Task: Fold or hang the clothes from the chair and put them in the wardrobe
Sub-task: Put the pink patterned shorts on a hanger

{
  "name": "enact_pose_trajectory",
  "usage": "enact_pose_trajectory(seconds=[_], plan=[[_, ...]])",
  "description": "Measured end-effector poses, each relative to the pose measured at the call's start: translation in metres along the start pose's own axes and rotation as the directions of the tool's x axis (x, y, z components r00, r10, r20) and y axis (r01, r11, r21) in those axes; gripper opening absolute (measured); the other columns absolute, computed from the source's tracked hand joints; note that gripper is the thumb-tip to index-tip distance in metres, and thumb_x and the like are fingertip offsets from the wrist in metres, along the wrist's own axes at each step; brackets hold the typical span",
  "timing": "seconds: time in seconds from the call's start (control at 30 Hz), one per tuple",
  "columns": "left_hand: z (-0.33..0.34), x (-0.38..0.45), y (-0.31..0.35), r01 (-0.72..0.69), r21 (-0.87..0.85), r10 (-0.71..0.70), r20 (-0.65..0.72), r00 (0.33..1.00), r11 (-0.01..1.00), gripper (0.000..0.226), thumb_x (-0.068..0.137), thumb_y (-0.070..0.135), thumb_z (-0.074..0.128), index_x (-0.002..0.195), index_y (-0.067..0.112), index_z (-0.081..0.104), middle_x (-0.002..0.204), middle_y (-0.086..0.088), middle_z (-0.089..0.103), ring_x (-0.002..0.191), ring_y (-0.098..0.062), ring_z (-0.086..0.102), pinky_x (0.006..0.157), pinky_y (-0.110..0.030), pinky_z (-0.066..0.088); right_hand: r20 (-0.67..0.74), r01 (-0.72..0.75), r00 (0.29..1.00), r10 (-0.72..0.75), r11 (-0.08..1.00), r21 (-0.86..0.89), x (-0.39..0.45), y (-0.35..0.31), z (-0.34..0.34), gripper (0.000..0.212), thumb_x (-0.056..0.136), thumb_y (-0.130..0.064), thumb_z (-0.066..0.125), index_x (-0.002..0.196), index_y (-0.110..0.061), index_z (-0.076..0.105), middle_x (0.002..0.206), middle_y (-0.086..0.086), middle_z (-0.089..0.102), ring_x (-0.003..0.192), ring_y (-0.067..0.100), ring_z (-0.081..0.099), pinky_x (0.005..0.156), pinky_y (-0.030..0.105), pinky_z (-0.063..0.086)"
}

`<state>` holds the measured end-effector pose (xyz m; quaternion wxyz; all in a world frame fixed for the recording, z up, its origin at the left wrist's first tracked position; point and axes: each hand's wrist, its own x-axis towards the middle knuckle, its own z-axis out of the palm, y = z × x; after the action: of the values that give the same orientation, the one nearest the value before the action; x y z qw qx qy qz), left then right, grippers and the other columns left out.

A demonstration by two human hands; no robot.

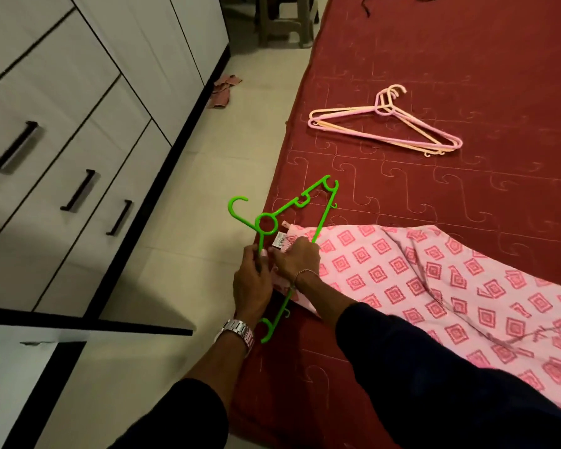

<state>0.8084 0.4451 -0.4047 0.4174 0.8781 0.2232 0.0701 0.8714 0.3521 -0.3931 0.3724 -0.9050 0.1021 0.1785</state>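
While your left hand [251,280] grips the near arm of the green hanger [284,241], fingers curled round the plastic just below the ring at the neck, your right hand [297,259] sits at the collar end of the pink patterned garment [434,286], fingers bent and pinching the fabric beside the white tag [280,242]. Neither hand is loose; both are clamped on smth.

Garment lies flat on the red bedspread [434,59], collar at the bed edge nearest you, body running away to the right and toward the bottom right corner. Hanger stands across that collar: hook pointing left over the floor, one shoulder tip up and away over the bed, the other tip low by your left wrist. So the hanger's long axis runs roughly crosswise to the garment's long axis, which is what you want for feeding it in.

Key relation, imo: the collar opening is right at your right fingers, touching the hanger, and the near hanger arm looks partly under or inside the fabric; can't tell which. Right hand is nearer the cloth, left nearer the hook. Next move prob calls for the right hand to spread the neck while the left slides the far shoulder in.

Spare pink and peach hangers [386,123] lie well apart, further up the bed. Wardrobe [78,124] w/ its dark handles is to your left, across the floor strip.
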Motion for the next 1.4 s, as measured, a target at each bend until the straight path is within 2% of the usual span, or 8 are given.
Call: enact_pose_trajectory(seconds=[0.17,0.47,0.7,0.9,1.07,1.17,1.27,1.4], plan=[[-0.002,0.009,-0.018,0.030,-0.001,-0.029,0.093,0.995,1.000,0.024,0.104,0.030,0.045,0.124,0.023,0.057,0.108,-0.006,0.071,0.095,-0.029,0.065,0.079,-0.041,0.054,0.041,0.021,0.999,-0.012,0.972,-0.234,0.009,-0.003,0.005,0.062,0.082,-0.055,0.074,0.122,-0.011,0.054,0.113,0.012,0.065,0.106,0.032,0.063,0.077,0.033,0.046],[-0.002,0.013,-0.024,0.094,-0.122,-0.074,0.158,0.985,0.988,0.027,0.093,0.033,0.056,0.116,0.023,0.064,0.092,0.000,0.070,0.083,-0.023,0.067,0.076,-0.049,0.058,0.036,-0.126,0.990,0.133,0.980,-0.153,0.008,-0.004,-0.009,0.043,0.082,-0.037,0.074,0.111,-0.008,0.061,0.109,0.011,0.067,0.096,0.031,0.066,0.073,0.033,0.050],[0.007,0.016,0.002,0.127,-0.234,-0.084,0.186,0.979,0.964,0.006,0.089,0.017,0.067,0.092,0.014,0.062,0.077,-0.007,0.065,0.068,-0.022,0.061,0.066,-0.049,0.056,-0.062,-0.050,0.996,0.069,0.961,0.271,-0.018,0.034,-0.039,0.032,0.093,-0.029,0.061,0.117,-0.007,0.059,0.113,0.014,0.070,0.104,0.034,0.064,0.079,0.030,0.041],[0.037,0.001,0.046,0.015,-0.286,0.058,0.245,0.968,0.958,0.012,0.090,0.010,0.067,0.086,0.019,0.060,0.071,0.002,0.061,0.060,-0.009,0.052,0.058,-0.030,0.046,-0.068,-0.037,0.994,0.088,0.838,0.545,-0.026,0.055,-0.084,0.024,0.096,-0.025,0.049,0.073,-0.021,0.048,0.064,-0.004,0.048,0.059,0.014,0.044,0.059,0.029,0.034],[0.063,-0.019,0.074,-0.028,-0.307,0.131,0.319,0.939,0.951,0.008,0.086,0.015,0.065,0.087,0.021,0.060,0.073,-0.002,0.061,0.062,-0.013,0.053,0.060,-0.035,0.046,-0.116,-0.023,0.980,0.164,0.666,0.745,-0.032,0.067,-0.140,0.027,0.097,-0.012,0.041,0.072,-0.021,0.043,0.056,-0.006,0.033,0.041,0.007,0.028,0.045,0.026,0.025],[0.077,-0.026,0.083,-0.005,-0.247,0.074,0.271,0.960,0.969,0.015,0.079,0.035,0.061,0.088,0.023,0.059,0.074,0.001,0.062,0.066,-0.018,0.057,0.065,-0.039,0.049,-0.100,-0.016,0.984,0.146,0.638,0.770,-0.039,0.103,-0.166,0.015,0.097,-0.018,0.054,0.082,-0.016,0.054,0.058,-0.007,0.039,0.047,0.006,0.033,0.046,0.023,0.029],[0.089,-0.033,0.086,0.040,-0.059,-0.023,0.276,0.961,0.997,0.019,0.084,0.026,0.067,0.098,0.014,0.064,0.085,-0.007,0.067,0.084,-0.032,0.065,0.076,-0.041,0.050,-0.058,0.035,0.998,0.005,0.741,0.671,-0.051,0.152,-0.177,0.013,0.095,-0.027,0.067,0.093,-0.014,0.066,0.063,-0.012,0.056,0.055,0.005,0.047,0.054,0.023,0.037],[0.099,-0.051,0.100,-0.035,0.227,0.028,0.035,0.999,0.973,0.040,0.079,0.038,0.071,0.102,0.008,0.058,0.103,-0.017,0.061,0.102,-0.038,0.054,0.093,-0.045,0.038,0.082,0.024,0.994,-0.078,0.851,0.525,-0.060,0.196,-0.172,0.020,0.099,-0.032,0.060,0.111,-0.017,0.065,0.094,-0.007,0.074,0.085,0.009,0.069,0.077,0.034,0.055]])
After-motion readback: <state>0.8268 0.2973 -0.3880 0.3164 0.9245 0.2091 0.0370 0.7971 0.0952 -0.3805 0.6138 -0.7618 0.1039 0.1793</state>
